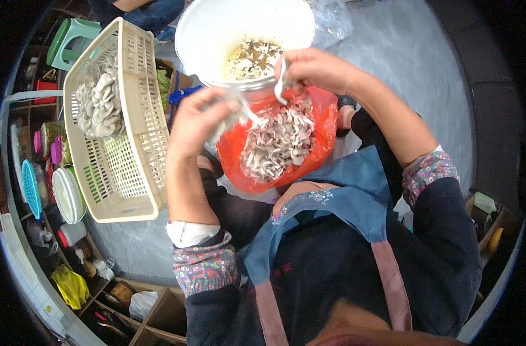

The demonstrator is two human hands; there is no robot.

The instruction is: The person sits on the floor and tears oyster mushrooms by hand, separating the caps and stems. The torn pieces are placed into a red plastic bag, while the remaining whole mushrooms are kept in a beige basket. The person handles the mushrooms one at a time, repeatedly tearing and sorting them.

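Note:
Above a red plastic bag (325, 129), my left hand (198, 119) grips a blurred cluster of oyster mushroom (230, 119), a pale stem pointing right from it. My right hand (319, 71) pinches a torn white mushroom strip (281, 84) between thumb and fingers, at the near rim of a white basin (198, 47). Torn grey oyster mushroom pieces (280, 142) are heaped in the bag between my legs. Mushroom scraps and brownish bits (254, 60) lie in the basin. On my left, a cream plastic basket (139, 125) holds whole oyster mushrooms (101, 106) at its far end.
A green plastic stool (75, 43) stands beyond the basket. Behind my left hand is a cardboard box (181, 82) with green leaves. Shelving with jars, a lidded white bucket (66, 194) and a yellow bag (70, 285) lines the left. Another person's jeans (144, 17) show at the top.

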